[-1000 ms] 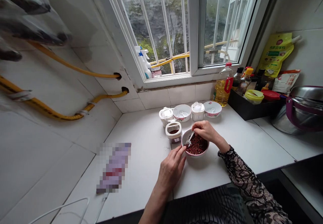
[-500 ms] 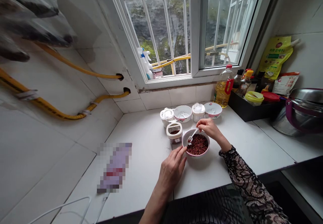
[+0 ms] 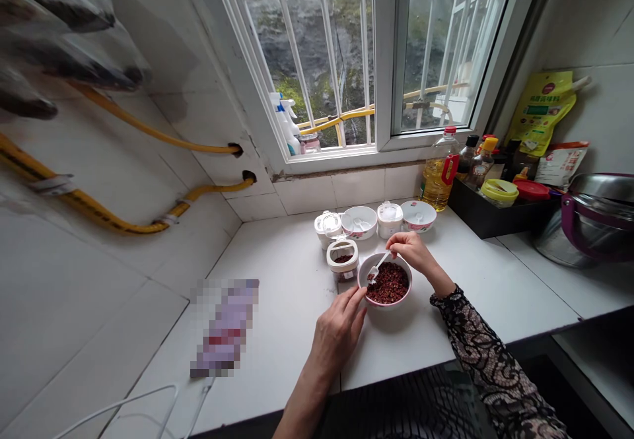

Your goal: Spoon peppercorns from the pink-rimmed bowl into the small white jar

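My right hand [image 3: 412, 251] pinches the handle of a small white spoon [image 3: 380, 265], whose tip rests among dark red grains that look like Sichuan peppercorns [image 3: 391, 285]. They fill a white bowl [image 3: 385, 304] with a pink-edged rim. At the bowl's left side, my left hand [image 3: 339, 323] has its fingertips on the rim and appears to grip it. Just left of the bowl stands a clear seasoning jar [image 3: 343, 269] with a cream rim, its lid raised and similar dark grains inside.
Behind are two white-lidded jars [image 3: 327, 226] [image 3: 389, 220] and two flowered bowls [image 3: 359, 223] [image 3: 419, 216] with small spoons in them. An oil bottle [image 3: 436, 178], a black condiment tray [image 3: 478, 211] and a steel pot [image 3: 589, 228] stand to the right. A blurred purple object [image 3: 228, 330] lies left.
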The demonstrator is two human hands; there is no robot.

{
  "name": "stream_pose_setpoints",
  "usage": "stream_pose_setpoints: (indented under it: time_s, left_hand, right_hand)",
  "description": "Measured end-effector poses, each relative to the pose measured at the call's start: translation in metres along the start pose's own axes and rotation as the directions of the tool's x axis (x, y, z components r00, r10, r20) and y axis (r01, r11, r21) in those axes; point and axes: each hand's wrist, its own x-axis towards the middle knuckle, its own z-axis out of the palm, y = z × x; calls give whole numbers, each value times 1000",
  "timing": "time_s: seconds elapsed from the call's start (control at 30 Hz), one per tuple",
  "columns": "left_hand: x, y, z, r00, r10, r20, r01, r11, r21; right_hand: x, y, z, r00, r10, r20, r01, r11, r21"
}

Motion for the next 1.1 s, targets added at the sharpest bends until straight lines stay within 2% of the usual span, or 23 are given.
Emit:
stream_pose_setpoints:
  time_s: [0.2, 0.47, 0.6, 0.7, 0.77, 0.83, 0.93, 1.0, 1.03, 1.1]
  left_hand:
    - [0, 0, 1, 1000, 2, -6, -2, 1000, 11]
    - [-1, 0, 1, 1000, -4, -8, 5, 1000, 5]
    - [-1, 0, 1, 1000, -3, -3, 3, 1000, -2]
    - [0, 0, 1, 1000, -5, -3, 5, 1000, -8]
    - [0, 0, 1, 1000, -7, -2, 7, 1000, -13]
    - [0, 0, 1, 1000, -6, -4, 6, 1000, -14]
    - [0, 0, 1, 1000, -4, -4, 4, 1000, -12]
    - [0, 0, 1, 1000, -6, -4, 6, 1000, -8]
    - [0, -1, 1, 1000, -6, -2, 6, 1000, -8]
    - [0, -1, 1, 1000, -6, 1, 6, 1000, -10]
  right_hand:
    - [0, -1, 0, 1000, 16, -16, -16, 1000, 6]
    - [4, -1, -1, 994, 94, 49, -103, 967, 234]
    - [4, -6, 3, 999, 32, 13, -34, 936, 350]
    - [1, -13, 13, 991, -82, -105, 115, 925, 362]
    - [-2, -17, 23, 955, -207, -211, 265, 916, 302]
    - [-6, -20, 31, 893, -359, -271, 411, 896, 169]
    - [-13, -22, 40, 780, -591, -205, 588, 805, -79]
    - [-16, -22, 41, 727, -669, -153, 650, 743, -161]
    - [-16, -22, 39, 721, -676, -153, 654, 737, -171]
    - [-16, -22, 32, 745, -636, -203, 618, 772, -151]
